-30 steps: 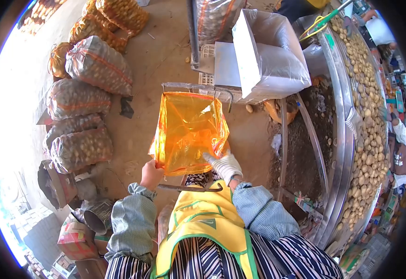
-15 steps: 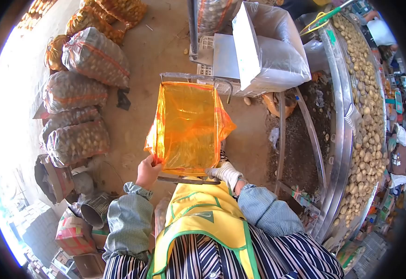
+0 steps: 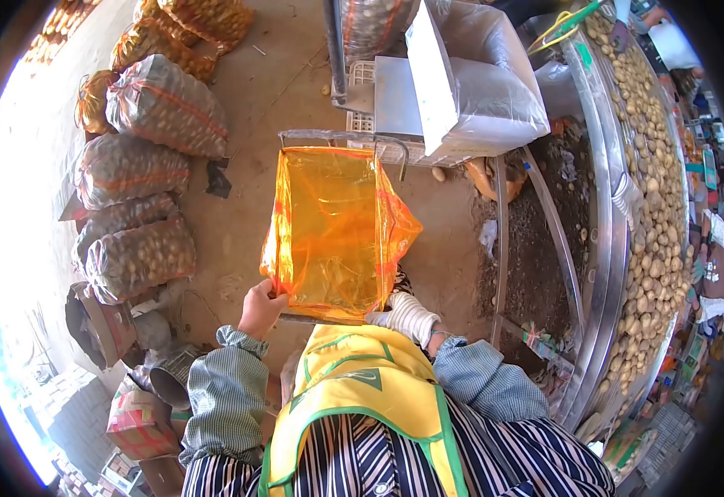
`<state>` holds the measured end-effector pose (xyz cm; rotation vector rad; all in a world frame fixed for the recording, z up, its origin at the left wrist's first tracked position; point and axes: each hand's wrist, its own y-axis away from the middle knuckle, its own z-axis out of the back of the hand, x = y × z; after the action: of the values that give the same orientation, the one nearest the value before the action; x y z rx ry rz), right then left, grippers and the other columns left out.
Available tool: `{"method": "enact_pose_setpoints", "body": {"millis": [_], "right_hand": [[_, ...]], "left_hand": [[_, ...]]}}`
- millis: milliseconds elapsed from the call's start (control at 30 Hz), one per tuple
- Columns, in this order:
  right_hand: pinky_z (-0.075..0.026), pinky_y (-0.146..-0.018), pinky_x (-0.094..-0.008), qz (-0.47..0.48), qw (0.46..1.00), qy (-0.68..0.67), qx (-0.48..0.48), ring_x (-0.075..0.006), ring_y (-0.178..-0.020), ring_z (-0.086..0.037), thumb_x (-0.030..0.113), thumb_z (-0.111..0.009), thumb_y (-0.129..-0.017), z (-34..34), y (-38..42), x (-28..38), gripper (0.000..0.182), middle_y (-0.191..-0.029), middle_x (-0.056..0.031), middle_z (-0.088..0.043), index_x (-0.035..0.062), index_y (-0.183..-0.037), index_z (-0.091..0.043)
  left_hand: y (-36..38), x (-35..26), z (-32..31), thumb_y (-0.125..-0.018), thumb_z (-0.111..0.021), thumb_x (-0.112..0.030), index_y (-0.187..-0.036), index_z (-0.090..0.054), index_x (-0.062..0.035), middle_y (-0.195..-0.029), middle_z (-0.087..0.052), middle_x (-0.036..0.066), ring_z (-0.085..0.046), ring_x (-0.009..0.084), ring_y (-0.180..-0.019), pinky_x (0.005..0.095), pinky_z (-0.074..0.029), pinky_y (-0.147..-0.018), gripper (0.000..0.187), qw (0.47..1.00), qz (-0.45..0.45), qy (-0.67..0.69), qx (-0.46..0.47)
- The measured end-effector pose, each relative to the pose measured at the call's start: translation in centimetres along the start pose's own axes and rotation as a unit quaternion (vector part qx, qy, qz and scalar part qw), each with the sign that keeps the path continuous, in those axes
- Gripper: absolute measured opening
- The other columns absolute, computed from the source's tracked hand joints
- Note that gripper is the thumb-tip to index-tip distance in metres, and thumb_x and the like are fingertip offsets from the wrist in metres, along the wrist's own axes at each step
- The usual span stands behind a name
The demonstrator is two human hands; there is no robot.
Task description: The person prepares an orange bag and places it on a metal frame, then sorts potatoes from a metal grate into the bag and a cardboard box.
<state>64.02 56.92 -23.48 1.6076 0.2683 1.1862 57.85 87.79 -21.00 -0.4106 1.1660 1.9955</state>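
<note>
In front of me an orange see-through sack (image 3: pixel 333 232) hangs with its mouth spread wide over a metal frame (image 3: pixel 341 135). Its right side bulges outward. My left hand (image 3: pixel 263 308), bare, is closed on the near left edge of the sack, thumb and fingers pinching the film. At the near right corner is my right hand (image 3: pixel 409 317) in a white knit glove. Its fingers curl over the sack's rim beside the near bar, their tips partly hidden by the film.
Filled potato sacks (image 3: pixel 140 248) line the left wall. Ahead right, a lined white box (image 3: pixel 490 99) rests on a white crate (image 3: pixel 362 103). A metal-edged sorting table (image 3: pixel 606 199) covered with potatoes (image 3: pixel 648 248) curves along the right, with people beyond it. Cartons (image 3: pixel 138 418) lie lower left.
The near rim of the sack has come down slightly over the near bar, covering more of it. My right hand has turned and shifted a little right; my left stays at its edge.
</note>
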Motion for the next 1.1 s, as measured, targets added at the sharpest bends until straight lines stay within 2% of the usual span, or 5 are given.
{"method": "enact_pose_setpoints", "body": {"millis": [433,533,900,1033,1100], "right_hand": [[-0.051,-0.091,-0.0411,0.057,0.988,0.144,-0.009,-0.0363,-0.102,-0.067,0.034,-0.071,-0.088,-0.2,0.9,1.5,0.047,-0.107,-0.0247,-0.069,-0.0040,-0.115,-0.065],[-0.051,-0.090,-0.0406,0.088,0.986,0.141,-0.007,-0.0366,-0.102,-0.067,0.032,-0.071,-0.087,0.0,1.1,0.9,0.045,-0.105,-0.0254,-0.069,-0.0039,-0.113,-0.066],[-0.051,-0.088,-0.0428,0.066,0.979,0.193,0.001,-0.0372,-0.098,-0.067,0.032,-0.072,-0.081,0.3,2.0,3.5,0.049,-0.102,-0.0266,-0.069,-0.0068,-0.109,-0.065],[-0.051,-0.087,-0.0429,0.085,0.979,0.180,-0.051,-0.0387,-0.097,-0.067,0.032,-0.074,-0.080,-1.1,0.9,0.9,0.050,-0.104,-0.0267,-0.069,-0.0068,-0.111,-0.064],[-0.051,-0.089,-0.0415,0.064,0.995,0.046,-0.056,-0.0390,-0.098,-0.066,0.031,-0.077,-0.080,-1.5,-0.4,-1.3,0.051,-0.103,-0.0248,-0.069,-0.0053,-0.113,-0.064]], "left_hand": [[-0.3,0.0,0.1,-0.078,-0.069,-0.015,-0.090,-0.067,0.0030,-0.074,-0.069,0.015,-0.066,0.0209,-0.065,0.0358,-0.051,-0.063,0.022,1.000,-0.009,-0.019,0.006],[0.3,-0.4,0.2,-0.081,-0.066,-0.013,-0.094,-0.067,0.0030,-0.072,-0.066,0.008,-0.058,0.0112,-0.062,0.0307,-0.047,-0.058,0.021,1.000,0.004,0.004,0.013],[1.0,-2.1,-0.2,-0.079,-0.069,-0.016,-0.092,-0.065,0.0043,-0.075,-0.068,0.012,-0.064,0.0174,-0.065,0.0320,-0.050,-0.062,0.024,0.997,-0.037,-0.070,0.001],[0.9,-1.3,-0.3,-0.079,-0.068,-0.015,-0.094,-0.065,0.0040,-0.076,-0.068,0.013,-0.065,0.0174,-0.067,0.0312,-0.052,-0.064,0.024,0.998,-0.040,-0.039,0.005],[0.6,-0.6,-0.6,-0.079,-0.068,-0.014,-0.095,-0.065,0.0036,-0.076,-0.068,0.013,-0.065,0.0174,-0.067,0.0316,-0.052,-0.064,0.024,0.999,-0.037,-0.033,0.010]]}}
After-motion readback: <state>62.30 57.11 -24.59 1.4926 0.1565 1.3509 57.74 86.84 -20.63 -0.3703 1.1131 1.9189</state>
